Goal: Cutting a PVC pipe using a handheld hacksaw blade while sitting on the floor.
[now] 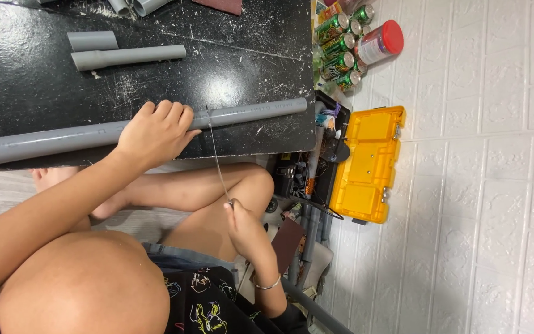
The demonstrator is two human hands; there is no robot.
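while left hand (pixel 156 131) pins pipe (pixel 94 133), right hand (pixel 245 226) holds blade (pixel 216 154).

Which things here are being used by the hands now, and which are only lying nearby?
In use: long grey pipe under left hand; thin saw blade in right hand; black board.

Lying about: short grey pipes, drink cans, yellow toolbox.

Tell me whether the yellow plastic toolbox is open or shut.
Shut: the yellow plastic toolbox shows its closed lid flat on top, nothing of its inside visible. Whether its latches are fastened, cannot tell.
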